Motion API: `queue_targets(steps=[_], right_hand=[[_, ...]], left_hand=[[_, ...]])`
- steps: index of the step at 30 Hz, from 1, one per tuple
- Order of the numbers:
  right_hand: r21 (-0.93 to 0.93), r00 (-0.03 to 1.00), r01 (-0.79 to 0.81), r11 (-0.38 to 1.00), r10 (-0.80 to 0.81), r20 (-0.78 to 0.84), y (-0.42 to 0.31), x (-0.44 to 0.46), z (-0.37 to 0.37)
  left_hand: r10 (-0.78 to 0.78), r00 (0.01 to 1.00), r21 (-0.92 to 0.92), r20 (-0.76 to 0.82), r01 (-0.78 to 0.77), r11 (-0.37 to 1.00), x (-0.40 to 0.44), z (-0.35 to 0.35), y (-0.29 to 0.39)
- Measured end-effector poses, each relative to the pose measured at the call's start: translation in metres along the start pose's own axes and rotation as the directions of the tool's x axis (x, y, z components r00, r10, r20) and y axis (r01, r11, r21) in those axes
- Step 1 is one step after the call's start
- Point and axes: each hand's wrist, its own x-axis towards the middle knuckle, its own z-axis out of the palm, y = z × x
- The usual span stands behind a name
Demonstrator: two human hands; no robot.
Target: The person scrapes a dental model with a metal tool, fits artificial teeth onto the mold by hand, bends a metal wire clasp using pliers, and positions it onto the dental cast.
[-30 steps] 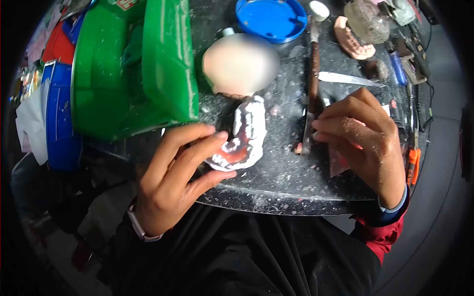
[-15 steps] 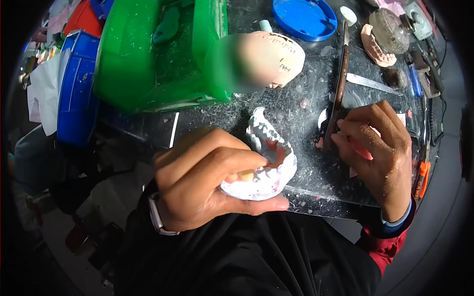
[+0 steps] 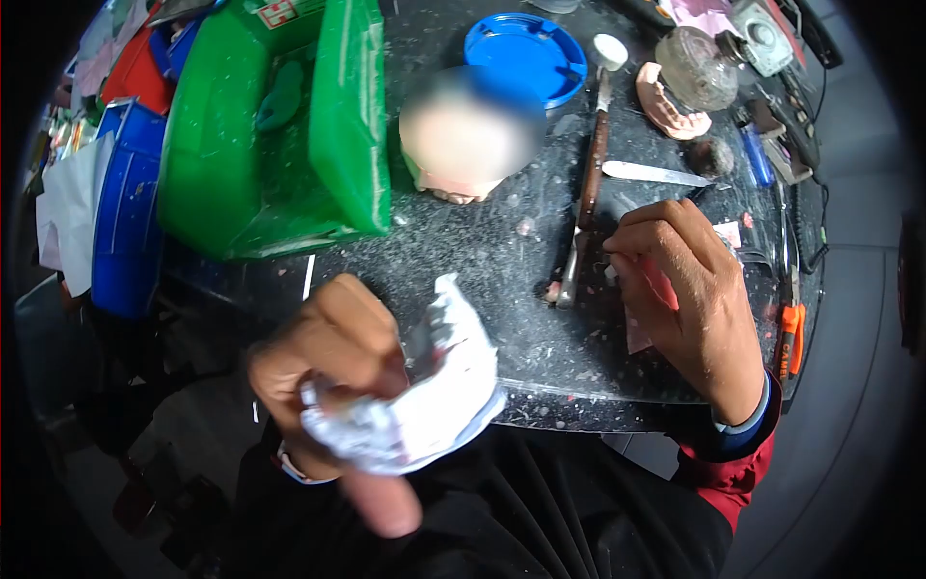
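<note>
Blurred cast (image 3: 451, 403), left fingers (image 3: 349, 323) partly hidden

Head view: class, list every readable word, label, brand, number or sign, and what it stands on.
"CA…" on the orange tool; later letters too small to be sure.
Red-and-white label on the green bin: too blurred to read.
Nothing else readable.

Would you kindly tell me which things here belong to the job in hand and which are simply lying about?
Seemingly part of the job:
white tooth model, in the left hand
pink sheet, at the right hand
perhaps the brown-handled tool

Seemingly just lying about:
green tub
blue lid
clear jar
peach tooth model
</note>
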Motion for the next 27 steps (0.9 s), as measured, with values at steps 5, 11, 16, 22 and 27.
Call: queue_targets(steps=[5,11,16,22,27], right_hand=[[-0.057,0.993,-0.021,0.998,0.028,0.113,0.002,0.001,-0.012],[-0.032,0.996,0.015,0.999,-0.012,0.088,0.003,-0.002,-0.009],[-0.077,0.999,0.026,0.997,-0.024,0.032,0.003,-0.002,-0.001],[-0.257,0.994,-0.021,0.966,0.048,0.098,-0.008,0.001,0.002],[-0.084,0.992,0.093,0.992,-0.099,-0.077,-0.008,0.008,0.003]], left_hand=[[-0.127,0.992,-0.391,-0.001,0.117,0.913,-0.011,0.007,0.000],[-0.305,0.952,-0.565,0.006,0.255,0.785,-0.013,0.027,0.012],[-0.317,0.948,-0.704,0.006,0.229,0.672,-0.014,0.036,0.003],[-0.555,0.817,-0.797,0.155,0.435,0.418,-0.008,0.046,0.011],[-0.565,0.693,-0.666,0.447,0.680,0.307,-0.011,0.033,0.014]])
